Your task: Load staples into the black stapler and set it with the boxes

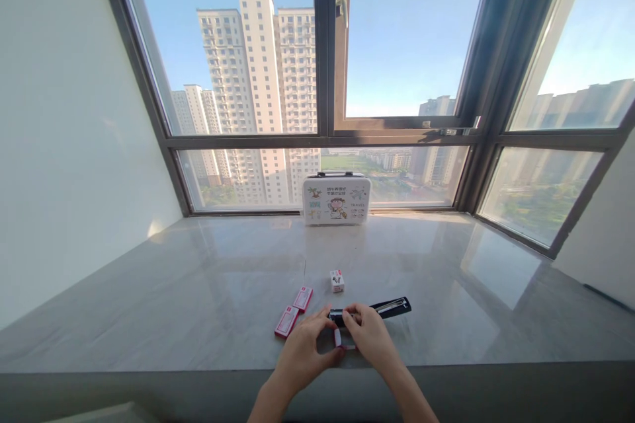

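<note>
A black stapler (pixel 395 307) lies opened out on the grey stone sill, its metal staple channel showing on the right. My right hand (pixel 370 334) pinches the stapler's dark left part between thumb and fingers. The fingertips of my left hand (pixel 305 347) touch the left end of that same part, with the thumb curved below. Between the hands, near my left thumb, is a small pink and white box (pixel 338 338), partly covered. Whatever is under the right fingertips is hidden.
Left of the hands lie two pink and white staple boxes (pixel 286 322) (pixel 303 299). A small white box (pixel 337 281) stands beyond the stapler. Against the window is a white case with cartoon prints (pixel 337 201). The sill's front edge (pixel 198 371) runs beneath my wrists.
</note>
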`<state>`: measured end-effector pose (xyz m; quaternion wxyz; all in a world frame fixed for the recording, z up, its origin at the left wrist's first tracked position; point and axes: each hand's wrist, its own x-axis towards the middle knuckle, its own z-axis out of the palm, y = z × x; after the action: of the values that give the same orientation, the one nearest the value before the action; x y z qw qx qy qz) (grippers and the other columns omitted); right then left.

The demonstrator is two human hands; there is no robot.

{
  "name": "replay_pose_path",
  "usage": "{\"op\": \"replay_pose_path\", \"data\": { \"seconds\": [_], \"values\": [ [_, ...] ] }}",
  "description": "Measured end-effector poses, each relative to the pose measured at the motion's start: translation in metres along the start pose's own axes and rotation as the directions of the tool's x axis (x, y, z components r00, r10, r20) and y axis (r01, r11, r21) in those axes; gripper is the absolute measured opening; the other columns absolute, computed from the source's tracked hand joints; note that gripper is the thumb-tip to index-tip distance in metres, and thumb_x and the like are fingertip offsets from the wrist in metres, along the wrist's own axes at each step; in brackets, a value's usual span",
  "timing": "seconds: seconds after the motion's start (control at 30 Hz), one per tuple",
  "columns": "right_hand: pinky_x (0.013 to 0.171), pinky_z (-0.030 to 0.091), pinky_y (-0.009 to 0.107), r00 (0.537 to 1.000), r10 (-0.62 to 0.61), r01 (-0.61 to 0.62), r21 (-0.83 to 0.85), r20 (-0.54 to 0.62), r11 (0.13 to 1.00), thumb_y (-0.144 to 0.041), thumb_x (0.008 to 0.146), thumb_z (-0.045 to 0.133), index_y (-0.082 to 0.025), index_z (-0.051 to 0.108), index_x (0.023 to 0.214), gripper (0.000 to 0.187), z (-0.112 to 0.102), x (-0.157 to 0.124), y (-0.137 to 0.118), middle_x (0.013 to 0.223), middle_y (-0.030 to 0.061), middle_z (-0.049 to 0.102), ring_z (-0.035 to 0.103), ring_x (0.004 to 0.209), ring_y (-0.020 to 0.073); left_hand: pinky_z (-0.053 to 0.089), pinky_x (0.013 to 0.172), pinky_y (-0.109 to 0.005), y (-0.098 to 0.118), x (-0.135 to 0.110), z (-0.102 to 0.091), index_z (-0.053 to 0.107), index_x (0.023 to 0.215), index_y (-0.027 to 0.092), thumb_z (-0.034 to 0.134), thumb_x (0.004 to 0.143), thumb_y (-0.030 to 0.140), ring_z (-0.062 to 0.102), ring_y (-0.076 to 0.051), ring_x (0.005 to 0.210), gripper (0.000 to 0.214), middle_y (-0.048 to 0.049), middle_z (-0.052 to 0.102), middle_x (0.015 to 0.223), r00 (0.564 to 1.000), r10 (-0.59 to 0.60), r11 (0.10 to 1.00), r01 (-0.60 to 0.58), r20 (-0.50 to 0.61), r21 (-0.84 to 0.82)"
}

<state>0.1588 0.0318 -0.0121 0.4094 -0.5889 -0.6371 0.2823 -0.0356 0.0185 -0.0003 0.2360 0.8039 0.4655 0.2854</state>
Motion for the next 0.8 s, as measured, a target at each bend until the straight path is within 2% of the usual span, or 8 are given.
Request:
{"op": "replay_pose_path", "data": {
  "seconds": [0.1, 0.2, 0.33, 0.47, 0.53, 0.6, 0.7, 0.8],
  "values": [
    [0.056, 0.039, 0.026, 0.999, 0.046, -0.043, 0.118, -0.018, 0.992, -0.043, 0.086, 0.057, -0.016, 0.068, 0.092, 0.029, 0.018, 0.009, 0.002, 0.059, -0.0007, 0.060, 0.056, 0.058, 0.0188, 0.037, 0.115, -0.037, 0.001, 0.002, -0.001, 0.070, 0.108, 0.029, 0.078, 0.072, 0.034, 0.047, -0.026, 0.138, 0.037, -0.0028, 0.051, 0.148, 1.000, 0.007, 0.999, -0.007, 0.000, -0.033],
    [0.056, 0.037, 0.025, 1.000, -0.005, 0.007, 0.112, -0.013, 0.994, -0.039, 0.085, 0.059, -0.017, 0.068, 0.089, 0.024, 0.021, 0.014, -0.007, 0.060, -0.0015, 0.059, 0.055, 0.059, 0.0173, 0.038, 0.113, -0.035, 0.005, 0.004, -0.003, 0.070, 0.110, 0.029, 0.077, 0.072, 0.032, 0.050, -0.026, 0.134, 0.039, -0.0022, 0.058, 0.142, 0.999, 0.049, 0.996, -0.050, -0.012, -0.068],
    [0.057, 0.034, 0.024, 0.992, -0.122, 0.122, 0.005, 0.022, 0.993, -0.033, 0.088, 0.058, -0.018, 0.069, 0.088, 0.018, 0.004, 0.011, -0.027, 0.060, -0.0029, 0.058, 0.054, 0.059, 0.0152, 0.041, 0.110, -0.036, 0.004, 0.004, -0.003, 0.070, 0.109, 0.028, 0.077, 0.073, 0.033, 0.054, -0.026, 0.129, 0.037, -0.0031, 0.061, 0.137, 0.997, 0.073, 0.993, -0.074, -0.017, -0.096],
    [0.055, 0.028, 0.024, 0.956, -0.180, 0.215, -0.135, 0.233, 0.967, -0.022, 0.083, 0.062, -0.018, 0.069, 0.081, 0.008, -0.016, -0.001, -0.030, 0.060, -0.0041, 0.057, 0.050, 0.057, 0.0127, 0.037, 0.114, -0.039, -0.007, 0.002, 0.002, 0.068, 0.109, 0.027, 0.078, 0.072, 0.034, 0.048, -0.028, 0.135, 0.039, -0.0042, 0.054, 0.146, 0.999, 0.042, 0.996, -0.043, -0.015, -0.084],
    [0.056, 0.027, 0.025, 0.950, -0.154, 0.216, -0.217, 0.271, 0.952, -0.017, 0.079, 0.063, -0.018, 0.069, 0.078, 0.007, -0.021, -0.009, -0.027, 0.062, -0.0034, 0.059, 0.052, 0.059, 0.0130, 0.037, 0.113, -0.039, -0.010, 0.002, 0.004, 0.068, 0.107, 0.027, 0.076, 0.074, 0.032, 0.049, -0.028, 0.135, 0.034, -0.0040, 0.052, 0.147, 0.999, 0.039, 0.996, -0.041, -0.020, -0.077],
    [0.058, 0.029, 0.025, 0.959, -0.140, 0.201, -0.245, 0.246, 0.948, -0.016, 0.080, 0.062, -0.019, 0.069, 0.083, 0.009, -0.025, -0.016, -0.023, 0.066, -0.0025, 0.062, 0.056, 0.064, 0.0144, 0.038, 0.112, -0.037, -0.011, 0.001, 0.002, 0.065, 0.108, 0.027, 0.076, 0.074, 0.032, 0.050, -0.027, 0.133, 0.036, -0.0044, 0.053, 0.147, 0.998, 0.048, 0.995, -0.050, -0.028, -0.085],
    [0.061, 0.033, 0.025, 0.978, -0.121, 0.156, -0.214, 0.169, 0.964, -0.024, 0.089, 0.057, -0.021, 0.067, 0.097, 0.014, -0.036, -0.028, -0.012, 0.071, -0.0016, 0.064, 0.059, 0.067, 0.0165, 0.040, 0.109, -0.035, -0.007, -0.002, -0.003, 0.062, 0.110, 0.025, 0.079, 0.073, 0.036, 0.050, -0.027, 0.131, 0.043, -0.0071, 0.054, 0.143, 0.996, 0.074, 0.993, -0.079, -0.059, -0.092],
    [0.059, 0.032, 0.027, 0.998, -0.019, 0.038, -0.313, 0.062, 0.949, -0.036, 0.098, 0.049, -0.021, 0.064, 0.091, 0.022, -0.056, -0.038, 0.008, 0.067, 0.0000, 0.063, 0.059, 0.064, 0.0186, 0.045, 0.092, -0.032, -0.002, -0.006, -0.005, 0.061, 0.096, 0.022, 0.065, 0.087, 0.043, 0.060, -0.023, 0.108, 0.024, -0.0063, 0.067, 0.115, 0.990, 0.038, 0.999, -0.039, -0.139, -0.009]
  ]
}}
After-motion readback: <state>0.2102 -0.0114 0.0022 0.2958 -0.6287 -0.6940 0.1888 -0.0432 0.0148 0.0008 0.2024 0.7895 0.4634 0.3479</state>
